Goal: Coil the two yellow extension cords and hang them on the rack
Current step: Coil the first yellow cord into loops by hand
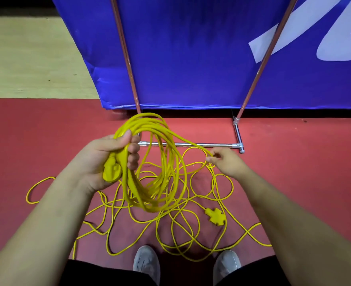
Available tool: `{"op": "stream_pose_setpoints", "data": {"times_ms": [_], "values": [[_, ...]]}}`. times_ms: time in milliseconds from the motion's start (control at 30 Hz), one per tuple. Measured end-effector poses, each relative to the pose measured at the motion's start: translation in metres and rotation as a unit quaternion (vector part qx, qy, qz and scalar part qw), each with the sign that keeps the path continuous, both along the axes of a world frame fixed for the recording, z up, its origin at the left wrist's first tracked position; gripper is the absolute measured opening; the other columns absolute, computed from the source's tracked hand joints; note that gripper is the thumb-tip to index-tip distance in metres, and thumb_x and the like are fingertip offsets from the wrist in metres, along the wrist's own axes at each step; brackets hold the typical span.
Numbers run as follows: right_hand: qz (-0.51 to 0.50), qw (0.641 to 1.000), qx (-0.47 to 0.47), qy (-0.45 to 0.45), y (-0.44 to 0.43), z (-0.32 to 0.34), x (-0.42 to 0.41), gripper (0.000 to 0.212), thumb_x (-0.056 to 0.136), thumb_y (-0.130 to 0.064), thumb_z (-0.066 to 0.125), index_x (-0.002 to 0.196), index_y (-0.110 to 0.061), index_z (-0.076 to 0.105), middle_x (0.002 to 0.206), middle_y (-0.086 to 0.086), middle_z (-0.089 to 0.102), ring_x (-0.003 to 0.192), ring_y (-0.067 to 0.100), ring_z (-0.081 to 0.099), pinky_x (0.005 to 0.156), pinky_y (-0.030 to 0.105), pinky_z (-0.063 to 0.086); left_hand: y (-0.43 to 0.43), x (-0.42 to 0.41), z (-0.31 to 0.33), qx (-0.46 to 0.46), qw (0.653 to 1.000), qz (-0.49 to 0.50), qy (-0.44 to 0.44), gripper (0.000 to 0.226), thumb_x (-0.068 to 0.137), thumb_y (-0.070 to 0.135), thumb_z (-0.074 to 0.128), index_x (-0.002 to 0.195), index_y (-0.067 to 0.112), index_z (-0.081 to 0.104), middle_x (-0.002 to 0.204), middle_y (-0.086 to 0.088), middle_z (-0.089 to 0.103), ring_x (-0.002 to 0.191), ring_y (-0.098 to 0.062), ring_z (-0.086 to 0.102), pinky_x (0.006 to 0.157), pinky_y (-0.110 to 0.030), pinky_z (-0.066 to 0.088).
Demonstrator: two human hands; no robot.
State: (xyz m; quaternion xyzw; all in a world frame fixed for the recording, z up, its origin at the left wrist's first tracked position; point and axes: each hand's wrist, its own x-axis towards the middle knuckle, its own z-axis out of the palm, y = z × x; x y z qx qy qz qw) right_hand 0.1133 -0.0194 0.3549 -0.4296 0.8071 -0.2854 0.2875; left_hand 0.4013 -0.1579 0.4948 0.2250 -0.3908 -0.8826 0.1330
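Observation:
My left hand [110, 159] grips a coil of yellow extension cord [160, 162] with several loops hanging down, and the cord's plug end [111, 172] lies in the palm. My right hand [226, 162] pinches the strand that runs from the coil to the right. Below, loose yellow cord [182, 228] lies tangled on the red floor, with a yellow multi-socket end [214, 216] among it. The rack [191, 144] stands just beyond, its silver base bar on the floor and two reddish uprights rising at either side.
A blue banner [191, 58] with white lettering stands behind the rack. My two grey shoes [146, 263] are at the bottom, close to the tangle. Pale wooden floor [25, 58] lies at the far left beyond the red mat.

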Motion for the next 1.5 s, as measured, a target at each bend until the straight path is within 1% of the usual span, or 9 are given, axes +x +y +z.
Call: {"op": "stream_pose_setpoints", "data": {"times_ms": [233,400,567,700,900,1067,1200,1367,1500], "values": [[-0.073,0.993,0.037,-0.083,0.005,-0.024,0.006,0.021,0.091,-0.008,0.063,0.075,-0.011,0.051,0.058,-0.002,0.043,0.053,0.013,0.035,0.048,0.022,0.031,-0.017,0.005,0.001,0.033,0.985,0.16,0.051,0.02,0.072,0.028,0.066,0.081,0.015,0.054,0.057,0.01,0.046,0.047,-0.004,0.044,0.048,-0.018,0.041],[-0.172,0.952,-0.013,-0.253,-0.008,0.0,0.025,0.016,0.095,-0.01,0.057,0.083,-0.015,0.048,0.059,0.006,0.05,0.045,0.02,0.054,0.051,0.027,0.046,-0.018,0.001,-0.008,-0.044,0.982,0.178,-0.035,0.014,0.081,0.027,0.06,0.084,0.014,0.058,0.059,0.005,0.053,0.051,-0.009,0.053,0.051,-0.019,0.047],[0.117,0.99,0.077,0.008,-0.026,0.066,0.054,0.016,0.086,-0.007,0.063,0.075,-0.016,0.07,0.059,-0.007,0.056,0.055,0.006,0.05,0.055,0.02,0.039,-0.007,-0.014,-0.016,-0.145,0.962,0.159,-0.166,0.011,0.091,0.016,0.057,0.09,0.006,0.06,0.059,-0.001,0.065,0.053,-0.014,0.065,0.054,-0.024,0.053],[0.316,0.933,0.133,-0.107,-0.017,0.12,0.081,0.014,0.087,-0.016,0.069,0.075,-0.022,0.073,0.053,-0.005,0.047,0.048,0.011,0.038,0.048,0.023,0.032,0.003,-0.017,-0.017,-0.098,0.975,0.092,-0.174,0.012,0.09,0.011,0.057,0.099,0.005,0.055,0.085,-0.021,0.073,0.08,-0.031,0.072,0.074,-0.037,0.058],[0.14,0.943,-0.109,-0.282,-0.023,0.135,0.08,0.012,0.088,-0.012,0.067,0.076,-0.012,0.068,0.052,0.005,0.039,0.046,0.013,0.026,0.046,0.026,0.018,0.02,-0.021,-0.007,-0.113,0.98,-0.034,-0.157,0.015,0.078,0.016,0.062,0.085,0.004,0.065,0.069,-0.015,0.067,0.059,-0.026,0.065,0.06,-0.033,0.055],[0.089,0.987,-0.052,-0.121,-0.01,0.078,0.042,0.021,0.089,-0.023,0.068,0.074,-0.01,0.063,0.057,0.003,0.057,0.052,0.009,0.048,0.056,0.024,0.038,0.014,-0.017,0.003,-0.026,0.996,0.034,-0.077,0.007,0.081,0.014,0.057,0.076,0.013,0.062,0.057,-0.003,0.046,0.048,-0.017,0.047,0.048,-0.024,0.045],[0.001,0.967,-0.081,-0.241,0.002,0.043,0.025,0.006,0.091,-0.011,0.062,0.089,-0.006,0.066,0.071,0.006,0.062,0.067,0.012,0.061,0.077,0.029,0.045,0.002,-0.007,0.006,-0.048,0.993,0.044,-0.094,0.004,0.08,0.014,0.057,0.079,0.011,0.059,0.058,-0.004,0.052,0.049,-0.018,0.054,0.048,-0.024,0.049],[-0.009,0.959,-0.143,-0.246,-0.017,0.06,0.045,0.019,0.097,-0.015,0.055,0.101,-0.008,0.072,0.062,0.005,0.033,0.055,0.017,0.032,0.053,0.026,0.029,0.003,-0.004,0.001,-0.055,0.983,0.023,-0.172,0.014,0.072,0.014,0.058,0.082,0.004,0.062,0.071,-0.021,0.071,0.058,-0.027,0.07,0.051,-0.029,0.056],[0.049,0.976,-0.141,-0.156,-0.026,0.084,0.061,0.015,0.094,-0.014,0.061,0.092,-0.012,0.076,0.05,-0.01,0.042,0.048,0.01,0.033,0.048,0.022,0.025,0.001,-0.002,-0.001,-0.025,0.986,0.01,-0.163,0.012,0.076,0.015,0.057,0.081,0.005,0.06,0.081,-0.024,0.072,0.068,-0.029,0.072,0.061,-0.033,0.058]]}}
